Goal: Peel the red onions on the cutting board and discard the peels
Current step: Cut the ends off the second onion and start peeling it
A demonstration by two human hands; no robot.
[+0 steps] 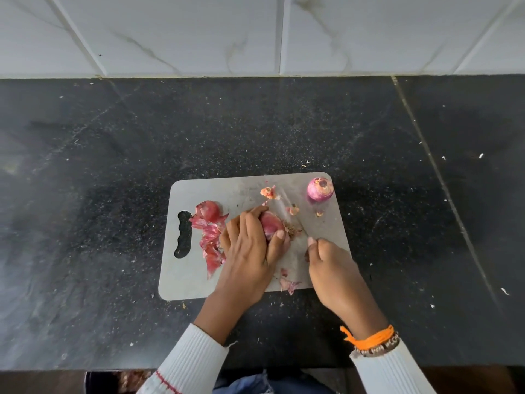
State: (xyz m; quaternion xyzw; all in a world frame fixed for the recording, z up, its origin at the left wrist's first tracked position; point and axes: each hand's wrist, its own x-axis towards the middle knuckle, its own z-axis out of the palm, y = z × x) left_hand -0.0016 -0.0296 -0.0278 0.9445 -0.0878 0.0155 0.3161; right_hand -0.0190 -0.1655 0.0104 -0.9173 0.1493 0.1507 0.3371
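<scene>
A steel cutting board (181, 282) lies on the black counter. My left hand (247, 248) presses a red onion (271, 224) down at the board's middle, root tuft pointing right. My right hand (329, 265) is closed around a knife (288, 213); the handle is hidden in the fist and the blurred blade reaches up past the onion's root end. A peeled onion (320, 189) stands at the board's far right corner. Another onion with loose skin (210, 209) sits at the left, above a pile of red peels (210, 245).
Small peel scraps (268, 192) lie near the board's far edge, and more scraps (288, 283) lie near its front edge. The black granite counter (99, 194) runs back to a white tiled wall (199, 35). The counter's front edge is just below my wrists.
</scene>
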